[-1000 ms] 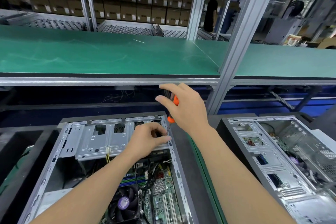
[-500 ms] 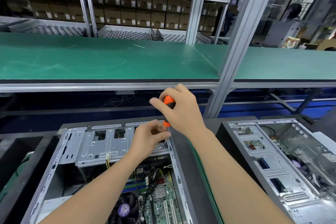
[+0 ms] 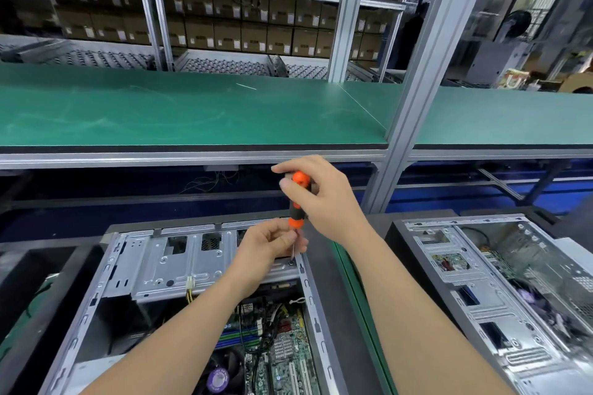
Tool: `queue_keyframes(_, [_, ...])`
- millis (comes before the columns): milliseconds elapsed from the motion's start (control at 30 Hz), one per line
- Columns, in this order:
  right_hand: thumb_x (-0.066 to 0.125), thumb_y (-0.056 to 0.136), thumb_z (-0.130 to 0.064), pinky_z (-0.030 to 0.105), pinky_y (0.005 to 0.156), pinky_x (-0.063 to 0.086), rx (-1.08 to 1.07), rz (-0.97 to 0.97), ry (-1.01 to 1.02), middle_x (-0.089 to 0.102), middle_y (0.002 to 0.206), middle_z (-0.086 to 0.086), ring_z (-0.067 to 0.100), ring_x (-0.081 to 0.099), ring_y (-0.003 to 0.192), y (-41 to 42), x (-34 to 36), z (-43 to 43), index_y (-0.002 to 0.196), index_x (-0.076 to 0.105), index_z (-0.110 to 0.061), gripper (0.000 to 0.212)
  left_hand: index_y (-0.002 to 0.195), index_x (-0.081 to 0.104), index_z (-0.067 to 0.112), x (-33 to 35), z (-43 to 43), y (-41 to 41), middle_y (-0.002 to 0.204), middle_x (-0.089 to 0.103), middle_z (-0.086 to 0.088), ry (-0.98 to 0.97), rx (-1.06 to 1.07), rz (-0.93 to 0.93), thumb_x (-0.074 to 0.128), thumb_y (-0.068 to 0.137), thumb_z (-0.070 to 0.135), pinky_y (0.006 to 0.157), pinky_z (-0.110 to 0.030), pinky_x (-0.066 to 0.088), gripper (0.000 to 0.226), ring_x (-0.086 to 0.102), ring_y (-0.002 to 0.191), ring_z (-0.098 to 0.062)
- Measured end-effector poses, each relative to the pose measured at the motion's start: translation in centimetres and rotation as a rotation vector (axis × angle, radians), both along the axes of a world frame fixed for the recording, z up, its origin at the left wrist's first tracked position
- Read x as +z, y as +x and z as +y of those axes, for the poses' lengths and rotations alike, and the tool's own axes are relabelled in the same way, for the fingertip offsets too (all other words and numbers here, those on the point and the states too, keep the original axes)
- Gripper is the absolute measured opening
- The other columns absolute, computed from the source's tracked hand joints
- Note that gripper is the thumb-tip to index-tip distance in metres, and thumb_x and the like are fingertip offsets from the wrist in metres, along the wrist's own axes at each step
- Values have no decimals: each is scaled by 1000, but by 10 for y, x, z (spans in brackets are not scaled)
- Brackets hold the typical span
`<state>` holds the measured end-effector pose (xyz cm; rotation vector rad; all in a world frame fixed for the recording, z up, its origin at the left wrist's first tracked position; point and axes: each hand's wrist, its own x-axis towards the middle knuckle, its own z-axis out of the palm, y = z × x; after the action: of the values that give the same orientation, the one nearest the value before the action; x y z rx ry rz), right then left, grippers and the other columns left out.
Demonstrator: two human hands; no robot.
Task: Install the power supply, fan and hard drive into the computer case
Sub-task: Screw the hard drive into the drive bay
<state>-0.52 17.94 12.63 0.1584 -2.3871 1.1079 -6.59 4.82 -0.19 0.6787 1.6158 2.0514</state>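
An open computer case [image 3: 80, 314] lies in front of me, with a silver drive cage [image 3: 179, 263] at its far end and the motherboard [image 3: 282, 359] below it. My right hand [image 3: 324, 199] grips an orange and black screwdriver [image 3: 297, 199] by its handle, held upright. Its tip rests on a screw [image 3: 291, 262] at the cage's right corner. My left hand [image 3: 266, 248] pinches the screwdriver's shaft just above the tip. A CPU fan [image 3: 219, 377] shows at the bottom edge.
A second open case [image 3: 500, 305] lies to the right, past a green mat strip [image 3: 359, 298]. A green shelf [image 3: 192, 112] on a metal frame hangs above the cases, with an upright post [image 3: 414, 112] right of my hands. Boxes fill racks behind.
My right hand has shifted its fingers round the handle and the screwdriver now stands more upright on the screw. My left hand stays at the shaft.
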Motion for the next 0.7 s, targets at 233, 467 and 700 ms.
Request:
queue_keyframes(233, [87,75,-51,28,82,54,-107,-11,20,69,97,-14,5,64,95,1,1,4,105,75,-37,36,113,66,3,3,-6,0,105,69,-22,104,-148,-80,60,99,15,100,-46,53,19,68,102,-37])
queue_keyframes(467, [63,96,-18,38,102,53,124,-51,-116,67,122,-15,7,63,120,3,-4,0,121,69,-29,27,94,71,10,7,3,5,91,63,-14,28,-72,-58,54,104,11,89,-42,52,20,59,89,-30])
queue_keyframes(700, [88,69,-59,27,80,52,-193,-42,51,64,88,-20,4,61,91,1,0,-1,104,69,-39,44,105,67,11,4,-1,6,90,66,-16,93,-77,-75,64,98,15,80,-35,50,9,63,86,-30])
